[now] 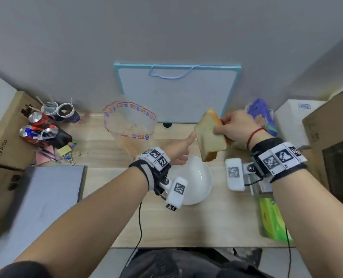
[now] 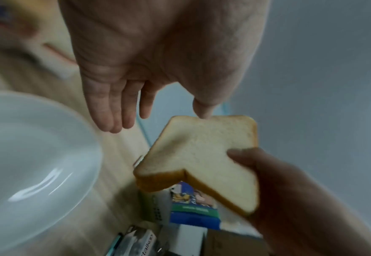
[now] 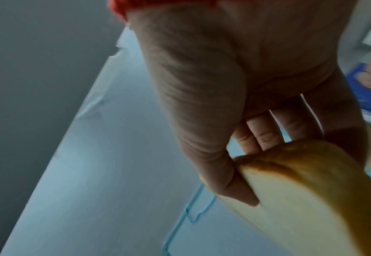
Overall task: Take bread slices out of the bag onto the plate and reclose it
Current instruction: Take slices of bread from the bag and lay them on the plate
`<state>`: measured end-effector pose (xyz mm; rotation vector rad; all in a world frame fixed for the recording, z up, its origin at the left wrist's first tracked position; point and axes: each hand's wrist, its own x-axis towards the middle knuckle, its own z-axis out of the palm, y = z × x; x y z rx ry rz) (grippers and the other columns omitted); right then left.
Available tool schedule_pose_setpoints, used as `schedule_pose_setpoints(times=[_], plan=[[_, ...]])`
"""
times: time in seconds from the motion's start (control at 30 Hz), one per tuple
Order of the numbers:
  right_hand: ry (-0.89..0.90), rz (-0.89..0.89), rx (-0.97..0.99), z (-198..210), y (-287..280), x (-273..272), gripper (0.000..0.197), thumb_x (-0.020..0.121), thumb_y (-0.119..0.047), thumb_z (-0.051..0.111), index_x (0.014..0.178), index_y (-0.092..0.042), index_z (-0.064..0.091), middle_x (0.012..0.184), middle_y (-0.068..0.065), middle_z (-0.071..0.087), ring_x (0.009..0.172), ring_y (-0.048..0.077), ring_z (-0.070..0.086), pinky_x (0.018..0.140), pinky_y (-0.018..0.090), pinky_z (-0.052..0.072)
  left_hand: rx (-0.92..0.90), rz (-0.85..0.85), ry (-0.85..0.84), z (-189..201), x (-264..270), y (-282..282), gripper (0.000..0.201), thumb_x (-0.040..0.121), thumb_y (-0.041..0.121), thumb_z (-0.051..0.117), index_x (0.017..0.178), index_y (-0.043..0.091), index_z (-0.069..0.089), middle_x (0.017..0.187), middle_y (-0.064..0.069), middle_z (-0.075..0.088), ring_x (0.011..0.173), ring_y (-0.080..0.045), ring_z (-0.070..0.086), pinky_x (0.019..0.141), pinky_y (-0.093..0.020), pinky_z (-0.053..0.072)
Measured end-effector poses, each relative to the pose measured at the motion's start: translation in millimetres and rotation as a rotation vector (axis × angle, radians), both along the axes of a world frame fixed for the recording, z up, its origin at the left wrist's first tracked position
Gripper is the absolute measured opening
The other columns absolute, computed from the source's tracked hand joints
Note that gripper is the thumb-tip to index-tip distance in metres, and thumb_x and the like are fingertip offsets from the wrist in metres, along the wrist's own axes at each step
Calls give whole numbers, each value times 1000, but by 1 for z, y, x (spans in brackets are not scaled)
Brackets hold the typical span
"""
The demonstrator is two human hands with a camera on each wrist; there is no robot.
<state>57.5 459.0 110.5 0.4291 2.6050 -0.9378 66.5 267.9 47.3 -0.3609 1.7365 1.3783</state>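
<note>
My right hand (image 1: 225, 125) pinches what look like two stacked bread slices (image 1: 209, 137), tilted in the air just above the far rim of the white plate (image 1: 196, 183). In the right wrist view the thumb presses the bread's (image 3: 300, 199) pale face and the fingers are behind it. My left hand (image 1: 184, 149) is open over the plate's far left rim, fingers straight, and its thumb tip touches the bread's (image 2: 202, 152) top edge in the left wrist view, next to the plate (image 2: 37, 155). The clear bread bag (image 1: 129, 122) with red print stands open, back left of the plate.
A whiteboard (image 1: 176, 93) leans on the wall behind. Cans, cups and pens (image 1: 44, 125) crowd the left, with a grey laptop (image 1: 50, 195) in front. A blue snack bag (image 1: 261, 115), green pack (image 1: 272, 219) and cardboard boxes (image 1: 330, 141) stand on the right.
</note>
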Motion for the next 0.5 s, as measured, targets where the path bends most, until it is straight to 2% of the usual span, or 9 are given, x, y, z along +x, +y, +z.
schedule_pose_setpoints(times=[0.03, 0.07, 0.13, 0.2, 0.27, 0.33, 0.37, 0.43, 0.5], plan=[[-27, 2, -65, -12, 1, 5, 14, 72, -26, 76, 80, -16, 71, 77, 5, 69, 74, 21, 66, 67, 29, 56, 3, 41, -61, -15, 4, -1, 84, 86, 77, 47, 136, 8, 50, 126, -15, 62, 115, -29, 64, 97, -37, 54], [-63, -8, -161, -23, 2, 8, 13, 75, -22, 75, 83, -14, 70, 74, 4, 66, 69, 19, 63, 58, 25, 53, 21, 101, -110, -29, 9, -3, 94, 82, 81, 48, 142, 8, 45, 134, -15, 60, 122, -30, 61, 105, -41, 51], [-139, -67, -389, -50, 5, 12, 18, 78, -16, 75, 92, -6, 68, 77, 6, 64, 66, 19, 61, 53, 23, 50, 111, 212, -175, -49, 17, -10, 100, 75, 88, 47, 141, 13, 51, 127, -8, 66, 118, -26, 64, 102, -45, 52], [-200, -154, -590, -76, 8, 17, 26, 79, -14, 74, 100, -2, 65, 86, 11, 66, 75, 24, 64, 62, 31, 54, 208, 308, -210, -61, 24, -15, 86, 80, 85, 44, 134, 21, 58, 120, -3, 71, 112, -24, 67, 92, -45, 55], [-245, -198, -696, -100, 5, 21, 34, 82, -12, 72, 112, 0, 62, 96, 13, 68, 84, 27, 67, 69, 36, 56, 239, 406, -229, -71, 29, -20, 70, 86, 72, 55, 133, 20, 59, 125, -8, 71, 108, -25, 70, 81, -41, 60], [-290, -214, -718, -122, 0, 27, 35, 86, -10, 69, 117, 0, 59, 103, 12, 68, 92, 28, 67, 75, 39, 57, 221, 440, -195, -86, 31, -24, 60, 90, 48, 68, 137, 12, 56, 134, -13, 68, 108, -26, 69, 76, -35, 62], [-313, -216, -718, -133, -3, 30, 35, 87, -9, 67, 120, -1, 58, 107, 12, 68, 97, 29, 66, 78, 41, 57, 195, 440, -171, -93, 32, -26, 58, 91, 36, 71, 139, 9, 54, 136, -14, 66, 111, -26, 69, 80, -34, 63], [-362, -210, -706, -156, -9, 34, 35, 89, -7, 65, 123, -4, 57, 116, 12, 66, 102, 28, 66, 81, 42, 57, 96, 419, -102, -111, 31, -28, 62, 90, 22, 75, 143, 5, 49, 136, -14, 65, 119, -30, 67, 97, -43, 59], [-386, -211, -689, -174, -12, 38, 34, 90, -5, 64, 123, -5, 55, 119, 12, 64, 102, 27, 65, 75, 36, 58, -33, 361, 6, -125, 27, -28, 75, 81, 22, 83, 144, 2, 47, 138, -15, 64, 123, -32, 64, 105, -50, 53]])
